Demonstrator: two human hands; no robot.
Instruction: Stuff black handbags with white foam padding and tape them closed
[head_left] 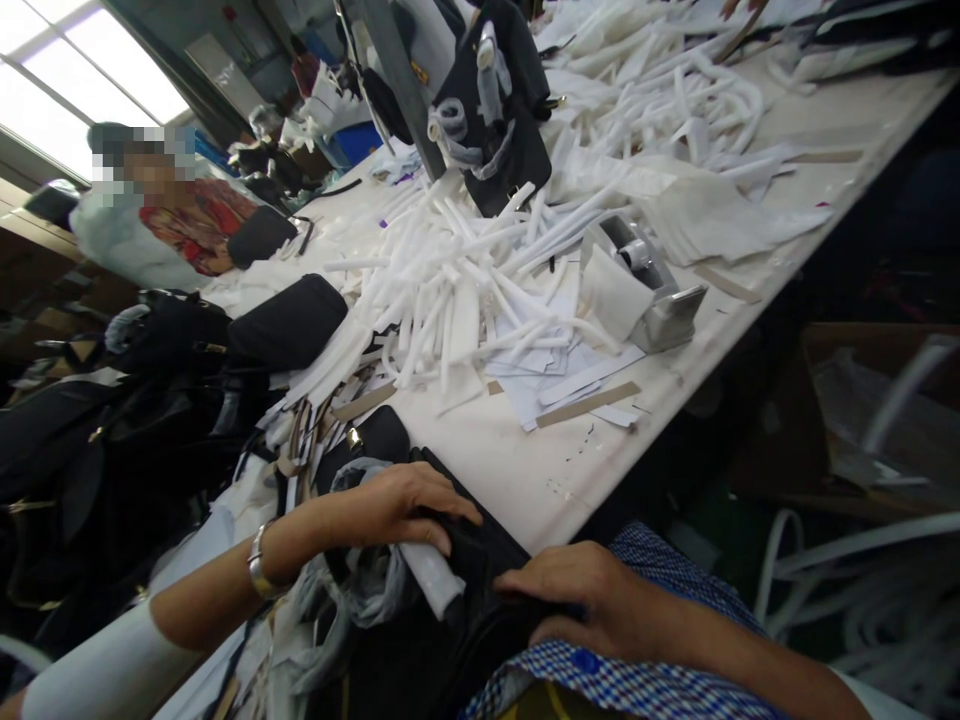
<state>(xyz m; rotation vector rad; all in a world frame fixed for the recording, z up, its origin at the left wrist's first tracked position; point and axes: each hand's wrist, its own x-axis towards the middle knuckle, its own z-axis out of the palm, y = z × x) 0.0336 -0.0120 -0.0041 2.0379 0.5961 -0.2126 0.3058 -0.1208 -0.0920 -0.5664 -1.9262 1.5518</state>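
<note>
A black handbag (420, 650) lies at the table's near edge, against my body. Clear plastic film (367, 590) wraps its handles, and a white wrapped roll (435, 580) sticks out below my left hand. My left hand (409, 505), with a metal bracelet at the wrist, is curled over the bag's upper part, thumb and fingers bent onto the black material. My right hand (577, 595) grips the bag's right edge between thumb and fingers. The bag's lower part runs out of view. A black flap with a gold clasp (356, 437) shows just beyond my left hand.
White foam strips (450, 290) pile across the table (495, 460). A grey tape dispenser (656, 290) stands near the right edge by paper sheets (540, 380). Black bags (112, 450) heap at left; another bag (510, 150) hangs by a post. A co-worker (202, 220) sits opposite.
</note>
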